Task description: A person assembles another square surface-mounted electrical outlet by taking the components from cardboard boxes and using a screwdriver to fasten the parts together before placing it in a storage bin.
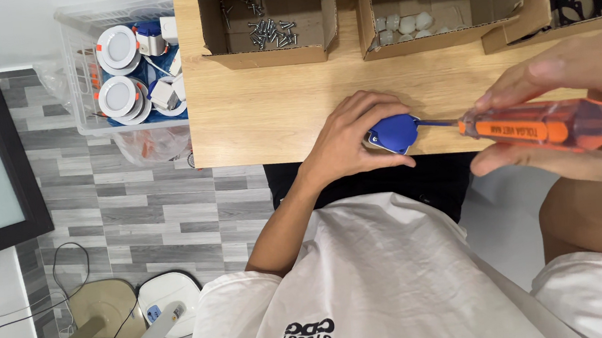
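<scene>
Right hand grips orange screwdriver, left hand clasps blue part on wooden table; three open cardboard boxes behind.

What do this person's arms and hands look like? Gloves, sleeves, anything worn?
Both hands are bare: no gloves, rings or watch show on the left hand or the right hand. The forearms are uncovered. Short white T-shirt sleeves end above the elbows, and the shirt carries a black printed mark on its chest.

a small assembly workshop: wooden bench, cardboard boxes of screws, crate of lamp parts.
</scene>
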